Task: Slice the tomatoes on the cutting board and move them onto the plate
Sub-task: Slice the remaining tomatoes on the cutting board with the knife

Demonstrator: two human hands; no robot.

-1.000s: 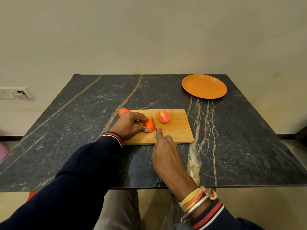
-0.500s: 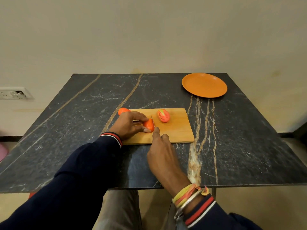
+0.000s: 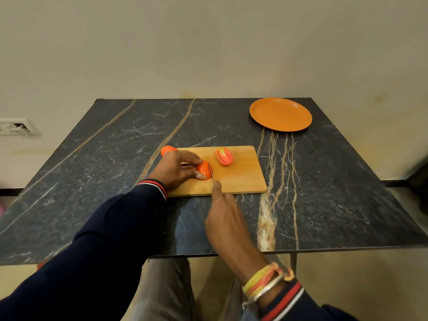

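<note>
A wooden cutting board (image 3: 240, 179) lies on the dark marble table. My left hand (image 3: 176, 170) pinches a tomato piece (image 3: 203, 169) on the board between thumb and fingers. My right hand (image 3: 223, 216) grips a knife (image 3: 210, 169), forefinger along its back, with the thin blade against the right side of that piece; the handle is hidden in my fist. A cut tomato half (image 3: 224, 156) lies face up further back on the board. A whole tomato (image 3: 168, 150) sits at the board's far left corner, partly behind my left hand. The orange plate (image 3: 280, 114) is bare.
The plate stands at the table's far right corner, well apart from the board. The table's near edge (image 3: 324, 249) is close to my body. A wall socket (image 3: 16, 129) is on the wall at the left.
My right hand has drawn back toward me along the board's near edge, pulling the knife through the tomato piece. My left hand has stayed on the piece.
</note>
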